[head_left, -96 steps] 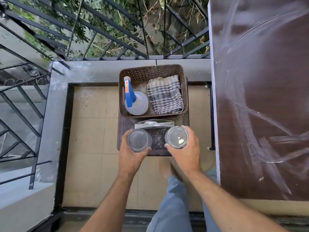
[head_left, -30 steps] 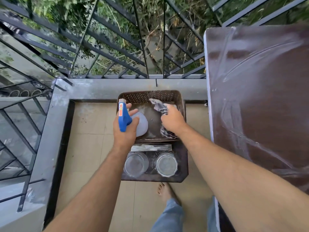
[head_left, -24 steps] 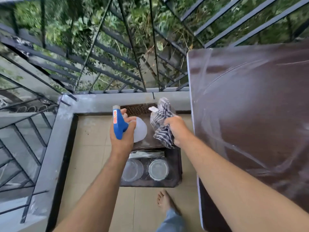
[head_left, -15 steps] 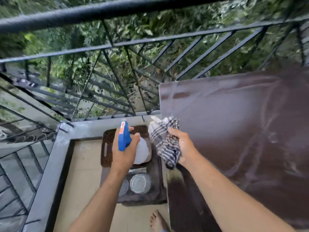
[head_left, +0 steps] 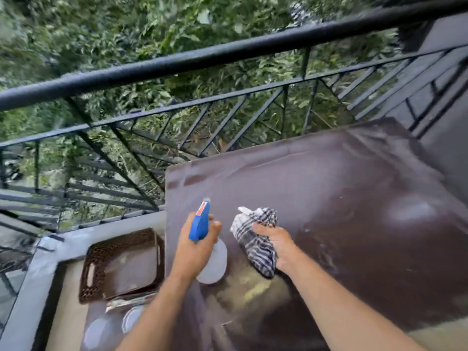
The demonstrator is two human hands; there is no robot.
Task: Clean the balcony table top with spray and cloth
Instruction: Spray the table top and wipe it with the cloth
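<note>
Both hands have lifted out of the basket [head_left: 119,264] and are now hovering over the table [head_left: 354,211]. The left hand [head_left: 195,252] is gripping the spray bottle [head_left: 202,224], nozzle aimed forward; the right hand [head_left: 277,241] is clutching the bunched cloth [head_left: 255,239]. Spraying is likely starting next; no wiping is underway yet.

My left hand [head_left: 195,249] grips the blue-headed spray bottle [head_left: 202,231] above the brown tabletop [head_left: 354,211]. My right hand [head_left: 276,239] holds the checked cloth [head_left: 255,239] bunched beside it. A brown basket [head_left: 121,264] sits lower, left of the tabletop.
</note>
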